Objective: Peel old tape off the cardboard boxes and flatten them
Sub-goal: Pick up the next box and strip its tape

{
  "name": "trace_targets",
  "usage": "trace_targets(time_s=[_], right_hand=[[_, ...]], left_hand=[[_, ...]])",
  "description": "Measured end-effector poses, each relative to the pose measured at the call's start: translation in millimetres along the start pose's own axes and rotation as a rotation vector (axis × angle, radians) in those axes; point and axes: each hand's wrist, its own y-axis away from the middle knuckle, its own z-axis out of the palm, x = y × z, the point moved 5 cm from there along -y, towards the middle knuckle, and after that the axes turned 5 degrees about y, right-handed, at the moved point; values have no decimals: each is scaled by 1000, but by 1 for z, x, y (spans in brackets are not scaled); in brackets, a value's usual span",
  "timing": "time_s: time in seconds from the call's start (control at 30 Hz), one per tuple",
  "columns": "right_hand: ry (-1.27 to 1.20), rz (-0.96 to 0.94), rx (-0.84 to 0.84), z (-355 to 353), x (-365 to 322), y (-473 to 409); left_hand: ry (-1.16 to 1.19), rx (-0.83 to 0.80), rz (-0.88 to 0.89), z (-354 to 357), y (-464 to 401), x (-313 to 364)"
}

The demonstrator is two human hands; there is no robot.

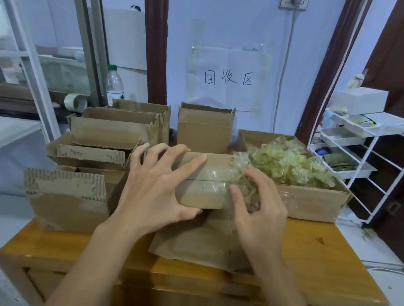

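A small closed brown cardboard box [201, 179] sits at frame centre with clear tape [214, 178] across its top seam, the tape's right end lifted and crumpled, while open, torn-edged boxes [95, 149] crowd the left and a flattened one [196, 241] lies below.

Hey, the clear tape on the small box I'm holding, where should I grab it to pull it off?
Take the loose crinkled end of the clear tape at the small box's right edge, where your right hand is. Come from the right and probably pull leftward along the seam, while your left hand holds the box.
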Motion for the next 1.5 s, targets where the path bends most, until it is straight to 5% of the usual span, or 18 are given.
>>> trace_targets(time_s=[0.43,0.8,1.5], right_hand=[[-88,-78,138,-55,-54,-70],[198,-85,83,-66,-36,-5],[177,-122,-41,-70,-43,3]], left_hand=[[-47,246,107,-105,-44,22],[163,-183,-29,-52,9,35],[187,-152,-33,-43,21,44]])
